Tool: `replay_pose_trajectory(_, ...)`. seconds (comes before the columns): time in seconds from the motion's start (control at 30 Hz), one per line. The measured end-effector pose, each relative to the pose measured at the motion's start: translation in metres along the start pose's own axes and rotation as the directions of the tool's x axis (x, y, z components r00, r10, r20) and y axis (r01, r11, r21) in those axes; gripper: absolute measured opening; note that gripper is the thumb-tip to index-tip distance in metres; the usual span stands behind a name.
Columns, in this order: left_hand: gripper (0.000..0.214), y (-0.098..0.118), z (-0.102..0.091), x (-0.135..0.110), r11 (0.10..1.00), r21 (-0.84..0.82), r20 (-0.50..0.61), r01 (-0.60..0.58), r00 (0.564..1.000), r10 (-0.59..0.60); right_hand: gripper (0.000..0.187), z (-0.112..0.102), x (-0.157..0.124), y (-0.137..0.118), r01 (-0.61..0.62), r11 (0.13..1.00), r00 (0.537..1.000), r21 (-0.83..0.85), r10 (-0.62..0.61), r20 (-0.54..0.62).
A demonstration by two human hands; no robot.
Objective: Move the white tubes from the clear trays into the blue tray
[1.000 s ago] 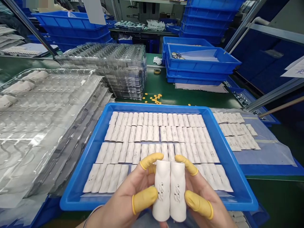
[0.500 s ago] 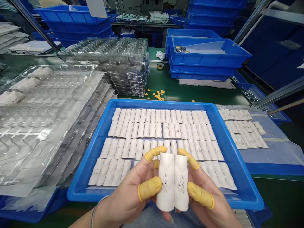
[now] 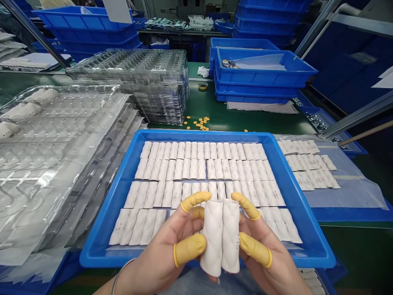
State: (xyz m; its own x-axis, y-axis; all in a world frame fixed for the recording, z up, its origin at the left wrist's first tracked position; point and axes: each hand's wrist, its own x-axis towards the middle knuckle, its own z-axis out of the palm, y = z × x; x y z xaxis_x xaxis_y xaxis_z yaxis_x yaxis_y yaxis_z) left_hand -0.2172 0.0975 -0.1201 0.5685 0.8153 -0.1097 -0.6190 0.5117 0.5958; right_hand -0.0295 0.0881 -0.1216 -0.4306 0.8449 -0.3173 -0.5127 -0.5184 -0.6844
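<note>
My left hand (image 3: 167, 250) and my right hand (image 3: 265, 250), with yellow finger cots on several fingers, are closed around two white tube-shaped pieces. The left white tube (image 3: 212, 237) stands upright and shows a plain, wavy surface. Beside it, nearly touching, is the right white tube (image 3: 231, 233), with dark marking at its right edge. Thumbs press from the outer sides while the forefingers curl near the top ends. Beneath and beyond the hands lies a blue tray (image 3: 107, 213), holding rows of similar white pieces; my hands hide part of the front rows.
Clear plastic trays (image 3: 61, 164) are piled at left, with a taller clear stack (image 3: 159, 90) behind. Blue bins (image 3: 264, 73) stand at the back. Small yellow rings (image 3: 201, 123) and a tape roll (image 3: 203, 86) lie on the green table. More white pieces (image 3: 310, 162) lie at right.
Both white tubes have been turned in my fingers: the left one's dark marking is out of sight, and the right one's has shifted to its right edge. The view has shifted slightly.
</note>
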Motion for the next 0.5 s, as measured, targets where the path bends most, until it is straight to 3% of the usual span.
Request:
replay_pose_trajectory(0.23, 0.051, -0.0068, -0.0025, 0.0005, 1.0, 0.011, -0.013, 0.0, 1.0, 0.0, 0.053, -0.0018, 0.0016, -0.0008, 0.078, 0.993, 0.996, -0.093, -0.073, 0.055)
replay_pose_trajectory(0.5, 0.049, -0.0032, -0.0013, 0.0002, 0.999, -0.043, -0.015, 0.034, 0.999, -0.035, 0.046, 0.0001, -0.0009, -0.0059, 0.013, 0.999, 0.999, -0.038, -0.015, -0.043)
